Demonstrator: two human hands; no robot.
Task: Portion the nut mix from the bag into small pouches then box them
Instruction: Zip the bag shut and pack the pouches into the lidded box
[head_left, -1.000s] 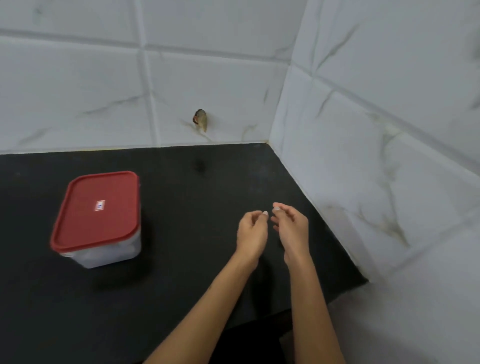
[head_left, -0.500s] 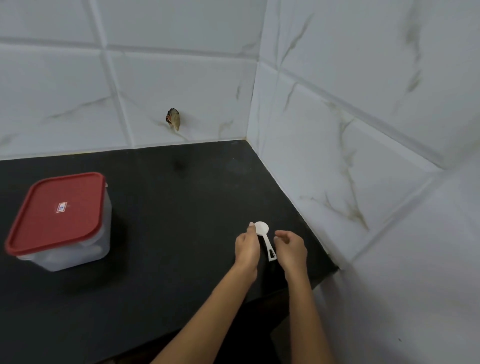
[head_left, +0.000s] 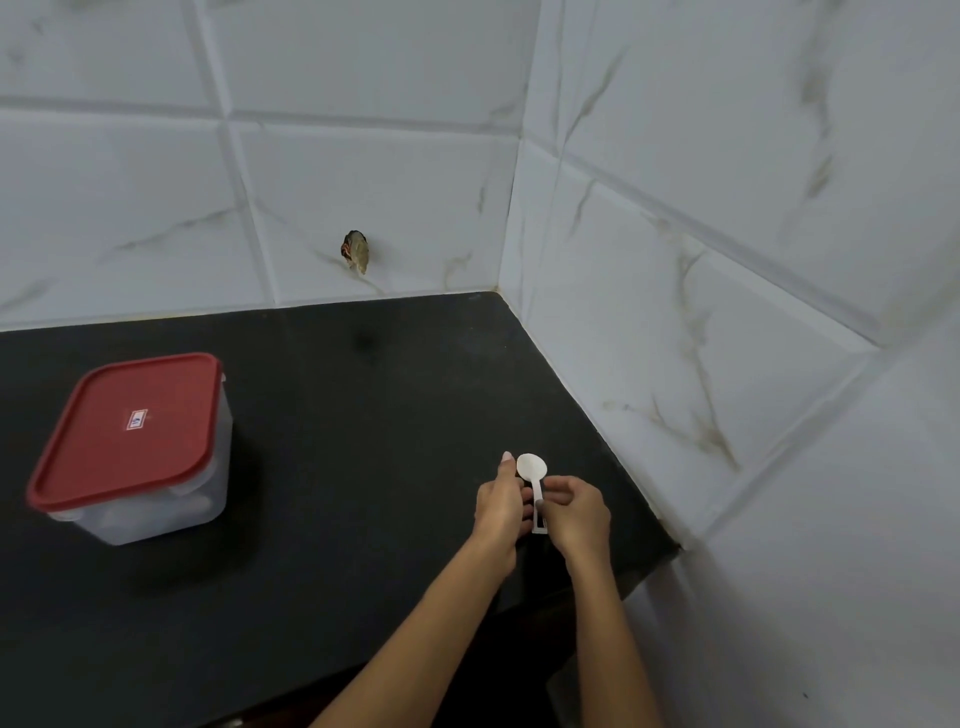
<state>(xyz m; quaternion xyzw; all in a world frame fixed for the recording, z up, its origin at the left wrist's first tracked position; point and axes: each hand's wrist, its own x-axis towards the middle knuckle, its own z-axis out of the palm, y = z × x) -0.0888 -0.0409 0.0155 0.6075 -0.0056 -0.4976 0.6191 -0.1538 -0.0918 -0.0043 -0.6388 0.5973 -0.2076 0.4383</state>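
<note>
Fingers of both hands curled on white spoon (head_left: 533, 475), right hand (head_left: 575, 515) pinching handle, left hand (head_left: 500, 503) alongside

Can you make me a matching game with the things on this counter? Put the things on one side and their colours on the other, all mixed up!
Things:
1. lid of the box
2. spoon in the hands
3. counter
4. wall tiles

Colours:
A. black
B. plain white
C. red
D. white with brownish veins

Pairs: 1-C, 2-B, 3-A, 4-D
</note>
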